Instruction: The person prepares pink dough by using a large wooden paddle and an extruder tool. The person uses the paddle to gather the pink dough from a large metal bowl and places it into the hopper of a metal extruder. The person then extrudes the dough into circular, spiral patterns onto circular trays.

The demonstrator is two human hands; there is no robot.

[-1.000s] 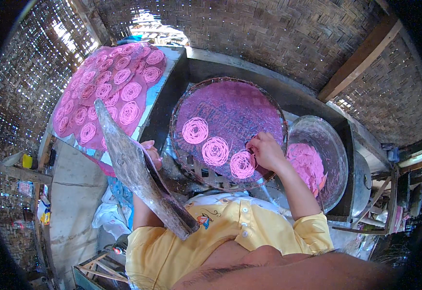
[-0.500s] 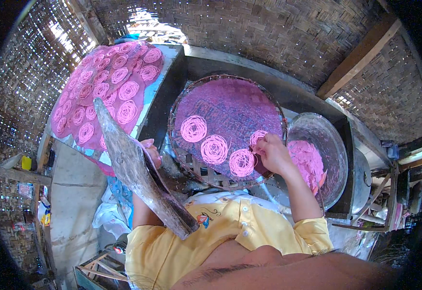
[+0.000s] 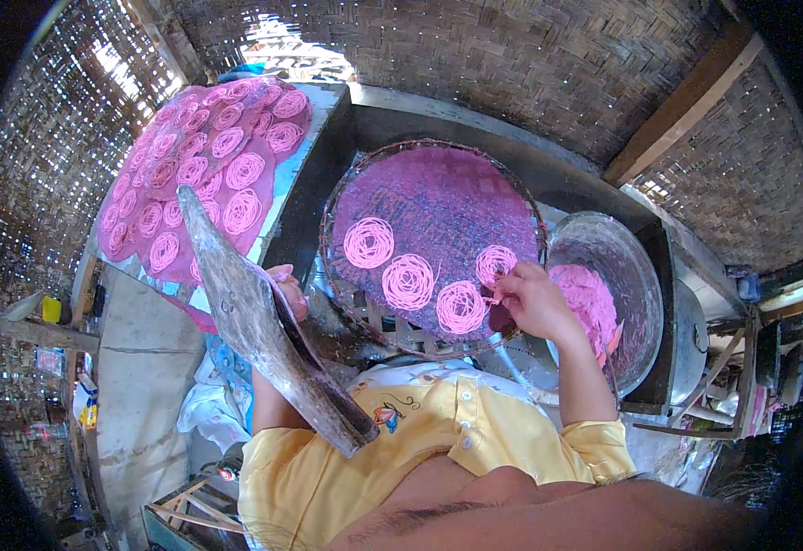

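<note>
A round tray [image 3: 420,184] with a woven rim and a purple mesh sheet lies before me. On it are several flat coils of pink noodle-like strands [image 3: 367,242]. My right hand [image 3: 537,301] is over the tray's right side, fingers pinched on a short pink strand between two coils. A small dark reddish-brown patch shows just below these fingertips. My left hand [image 3: 289,292] curls at the right edge of a long, weathered wooden piece [image 3: 254,303], which slants up from my chest. The wood hides most of this hand, so what it grips cannot be made out.
At right, a large metal basin [image 3: 640,294] holds pink dough [image 3: 585,298]. Many pink coils lie on pink cloth [image 3: 264,174] over the left-hand counter. A dark trough edge [image 3: 475,124] runs behind the tray, below a woven wall [image 3: 475,55].
My right hand has moved slightly right and down, off the rightmost coil, which shows more fully. A short strand appears at its fingertips. The left hand and wooden piece have barely moved.
</note>
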